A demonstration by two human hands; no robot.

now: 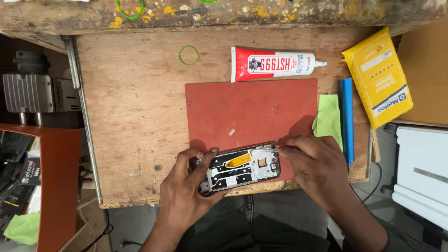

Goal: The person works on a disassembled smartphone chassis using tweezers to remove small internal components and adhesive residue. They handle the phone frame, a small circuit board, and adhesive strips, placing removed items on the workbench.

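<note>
In the head view, the left hand is clamped around the left end of the opened phone frame, thumb on the upper edge and fingers wrapped beneath, while the right hand is closed in a pinch at the frame's upper right corner, fingertips touching it. The frame is held over the near edge of the red mat, its long axis running left to right with the right end slightly raised, between both hands and equally near to each.
</note>
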